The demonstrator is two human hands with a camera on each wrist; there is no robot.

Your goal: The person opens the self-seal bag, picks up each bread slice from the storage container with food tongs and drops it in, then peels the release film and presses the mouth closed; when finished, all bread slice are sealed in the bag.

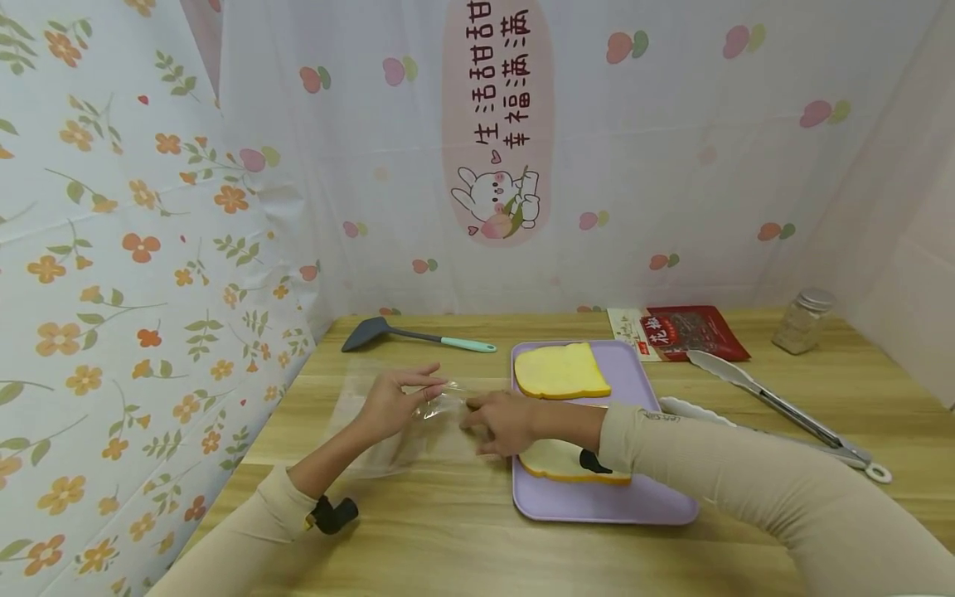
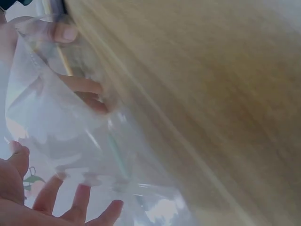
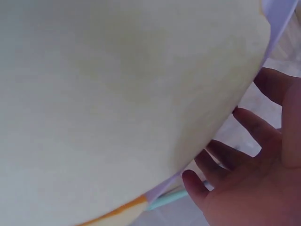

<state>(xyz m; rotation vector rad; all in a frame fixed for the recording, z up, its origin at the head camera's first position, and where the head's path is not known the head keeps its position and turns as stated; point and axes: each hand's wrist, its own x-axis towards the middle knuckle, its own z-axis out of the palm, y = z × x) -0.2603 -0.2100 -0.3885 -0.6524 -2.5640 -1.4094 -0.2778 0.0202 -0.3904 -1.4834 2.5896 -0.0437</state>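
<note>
A clear plastic bag [image 1: 403,439] lies on the wooden table, its upper film lifted between both hands. My left hand [image 1: 395,402] touches the bag's edge with fingers stretched out. In the left wrist view its fingertips [image 2: 82,188] spread along the film, thumb apart from them. Opposite is my right hand [image 1: 503,421], reaching across the tray; the left wrist view shows its fingers through the film. Its fingers [image 3: 254,125] are spread and nearly straight in the right wrist view. Below the right forearm sits a bread slice [image 1: 555,464], partly hidden, on the purple tray [image 1: 604,506].
Another bread slice [image 1: 563,371] lies at the tray's far end. A spatula [image 1: 414,334] rests behind the bag. To the right are metal tongs [image 1: 791,410], partly under the right sleeve, a red spice packet [image 1: 694,332] and a glass jar [image 1: 802,323]. Patterned cloth walls surround the table.
</note>
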